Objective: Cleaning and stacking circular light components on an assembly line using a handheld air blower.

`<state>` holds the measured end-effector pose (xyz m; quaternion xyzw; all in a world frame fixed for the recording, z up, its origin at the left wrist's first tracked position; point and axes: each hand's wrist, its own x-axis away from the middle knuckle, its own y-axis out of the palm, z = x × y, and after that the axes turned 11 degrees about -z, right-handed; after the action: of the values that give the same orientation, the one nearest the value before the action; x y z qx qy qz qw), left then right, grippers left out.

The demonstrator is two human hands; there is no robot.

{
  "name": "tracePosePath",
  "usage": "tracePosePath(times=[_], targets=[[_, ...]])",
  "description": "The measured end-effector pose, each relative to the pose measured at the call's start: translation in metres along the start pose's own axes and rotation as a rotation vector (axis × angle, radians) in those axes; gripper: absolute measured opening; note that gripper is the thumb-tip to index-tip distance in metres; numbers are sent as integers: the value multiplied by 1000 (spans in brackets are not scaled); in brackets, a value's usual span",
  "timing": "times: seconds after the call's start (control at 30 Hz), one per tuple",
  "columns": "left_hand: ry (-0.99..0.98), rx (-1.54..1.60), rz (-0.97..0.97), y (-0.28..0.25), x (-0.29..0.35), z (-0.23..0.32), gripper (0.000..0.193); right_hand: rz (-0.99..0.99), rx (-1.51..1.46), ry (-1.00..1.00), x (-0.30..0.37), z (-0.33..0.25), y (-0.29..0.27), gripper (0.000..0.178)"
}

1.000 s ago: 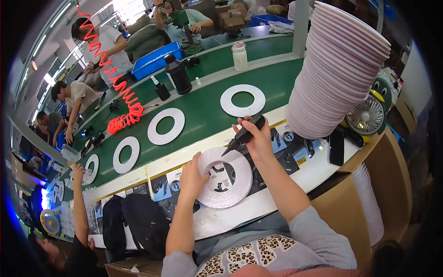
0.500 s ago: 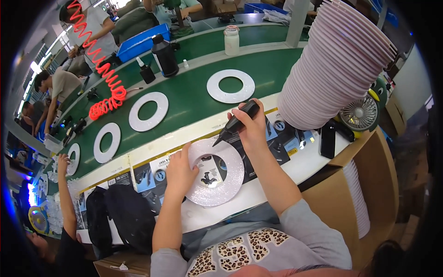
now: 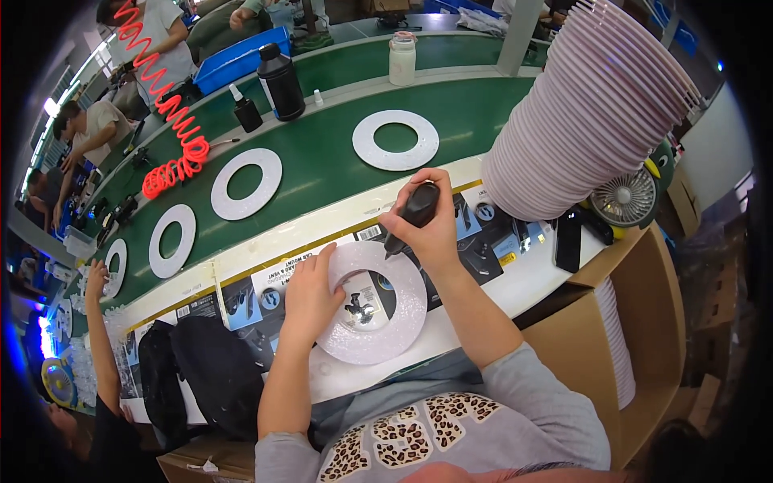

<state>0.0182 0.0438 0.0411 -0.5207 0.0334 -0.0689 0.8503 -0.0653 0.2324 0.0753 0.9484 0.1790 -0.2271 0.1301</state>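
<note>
A white, glittery flat ring (image 3: 403, 326) lies on the printed cardboard in front of me. My left hand (image 3: 310, 291) grips its left side, thumb on the inner edge and fingers over the top. In my right hand (image 3: 431, 229) is a black squeeze bottle (image 3: 420, 203), tilted with its pointed nozzle down. The nozzle tip is at the upper right of the ring's face; whether it touches I cannot tell. Through the ring's hole, part of the printed cardboard (image 3: 364, 299) shows.
More white rings (image 3: 395, 161) lie along the green conveyor belt (image 3: 322, 173). Beyond stand a black bottle (image 3: 282, 84), a small dropper bottle (image 3: 245, 111) and a white jar (image 3: 402, 60). At right rises a tall ring stack (image 3: 588, 117), near a fan (image 3: 624, 198) and phone (image 3: 568, 241). A co-worker's arm (image 3: 103, 346) reaches in at left.
My right hand has turned the bottle more upright, and its tip has shifted slightly right and down along the ring. My left hand keeps hold of the ring. The view has shifted slightly.
</note>
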Motion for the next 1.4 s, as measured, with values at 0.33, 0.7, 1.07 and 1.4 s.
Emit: tracePosePath(times=[0.33,0.7,1.07,1.4], targets=[[-80,883,193,14,-26,-39,24,18,-272,-62,2,13,-3,45],[-69,1349,309,24,-37,-77,26,-17,-348,19,4,10,0,41],[-28,1276,293,29,-37,-76,25,-59,-320,20,6,12,-2,41],[-25,1264,286,30,-37,-77,26,-57,-311,3,6,15,0,42]])
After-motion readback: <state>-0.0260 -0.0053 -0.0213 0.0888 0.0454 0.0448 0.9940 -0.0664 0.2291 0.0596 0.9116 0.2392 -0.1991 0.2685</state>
